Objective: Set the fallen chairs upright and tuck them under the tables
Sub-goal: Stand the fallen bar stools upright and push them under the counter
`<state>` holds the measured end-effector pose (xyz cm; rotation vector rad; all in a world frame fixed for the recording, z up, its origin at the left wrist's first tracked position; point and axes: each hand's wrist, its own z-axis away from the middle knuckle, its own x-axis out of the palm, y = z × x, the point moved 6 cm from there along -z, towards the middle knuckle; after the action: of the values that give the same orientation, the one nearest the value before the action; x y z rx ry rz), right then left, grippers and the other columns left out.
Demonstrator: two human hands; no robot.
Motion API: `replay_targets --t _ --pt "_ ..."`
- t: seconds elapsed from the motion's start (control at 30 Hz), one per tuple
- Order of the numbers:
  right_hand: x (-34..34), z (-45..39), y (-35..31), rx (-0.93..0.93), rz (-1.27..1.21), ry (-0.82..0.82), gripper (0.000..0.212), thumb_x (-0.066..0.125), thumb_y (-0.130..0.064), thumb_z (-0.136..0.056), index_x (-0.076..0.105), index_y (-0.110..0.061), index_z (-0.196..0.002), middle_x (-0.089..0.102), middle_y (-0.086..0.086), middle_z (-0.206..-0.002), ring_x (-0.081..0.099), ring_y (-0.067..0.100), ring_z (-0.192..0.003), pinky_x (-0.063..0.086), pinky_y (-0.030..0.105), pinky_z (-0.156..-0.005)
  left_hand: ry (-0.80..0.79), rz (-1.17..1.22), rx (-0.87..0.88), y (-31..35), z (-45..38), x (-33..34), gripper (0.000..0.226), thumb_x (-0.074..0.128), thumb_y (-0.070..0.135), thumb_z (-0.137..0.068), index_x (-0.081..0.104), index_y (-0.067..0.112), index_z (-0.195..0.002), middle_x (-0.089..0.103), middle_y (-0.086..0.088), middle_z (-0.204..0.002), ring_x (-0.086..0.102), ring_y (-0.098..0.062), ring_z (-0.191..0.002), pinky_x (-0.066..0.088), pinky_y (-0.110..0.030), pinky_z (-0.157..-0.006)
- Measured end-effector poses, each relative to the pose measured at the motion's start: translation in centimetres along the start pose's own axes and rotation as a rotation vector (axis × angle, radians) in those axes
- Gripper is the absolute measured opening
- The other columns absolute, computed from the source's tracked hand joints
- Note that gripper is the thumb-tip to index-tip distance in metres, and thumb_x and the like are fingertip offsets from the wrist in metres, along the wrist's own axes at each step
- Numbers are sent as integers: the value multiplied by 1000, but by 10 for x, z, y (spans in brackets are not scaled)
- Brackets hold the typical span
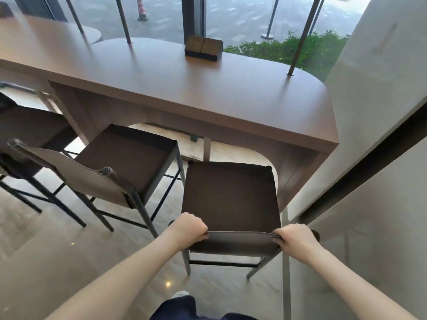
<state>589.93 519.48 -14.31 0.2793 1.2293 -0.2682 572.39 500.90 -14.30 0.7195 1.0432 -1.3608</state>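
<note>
A dark brown bar chair (231, 197) stands upright just in front of the long brown counter table (208, 93), its front edge near the table's lip. My left hand (189, 228) grips the left end of the chair's low backrest. At the right end of the same backrest, my right hand (294, 239) grips it too. A second upright chair (129, 155) stands to the left, its seat partly under the table.
A third dark chair (30, 132) sits at the far left. A wooden box (203, 48) rests on the tabletop by the window. A white wall (374, 135) runs close along the right side. Thin metal rods (300, 40) rise from the table.
</note>
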Motion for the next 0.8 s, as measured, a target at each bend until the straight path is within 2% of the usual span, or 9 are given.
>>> replay_targets --t 0.3,0.4,0.5,0.8 --pt "-2 -12 -23 29 74 44 32 34 -31 -102 63 -23 -114 71 -1 -103 66 24 -95 45 29 -74 7 -121 65 -37 -4 2 41 33 39 -103 62 10 -105 68 -10 -102 65 -32 -93 38 -32 -69" --pt "3 -20 -33 62 92 27 29 36 -27 -101 63 -21 -110 71 0 -100 66 26 -92 41 30 -69 -13 -148 75 -53 -6 5 42 32 40 -103 61 10 -107 68 -10 -104 64 -33 -95 32 -31 -67" --pt "2 -24 -42 75 82 21 27 38 -24 -101 64 -20 -109 71 1 -99 66 28 -92 34 30 -65 -21 -160 101 -66 -10 9 42 31 42 -103 61 11 -107 68 -9 -105 64 -33 -95 34 -32 -68" --pt "-4 -27 -57 134 41 0 24 40 -24 -101 63 -21 -108 71 2 -99 67 27 -91 32 29 -66 16 -199 195 -86 -21 14 41 31 39 -103 60 11 -109 68 -9 -103 63 -33 -92 34 -33 -67"
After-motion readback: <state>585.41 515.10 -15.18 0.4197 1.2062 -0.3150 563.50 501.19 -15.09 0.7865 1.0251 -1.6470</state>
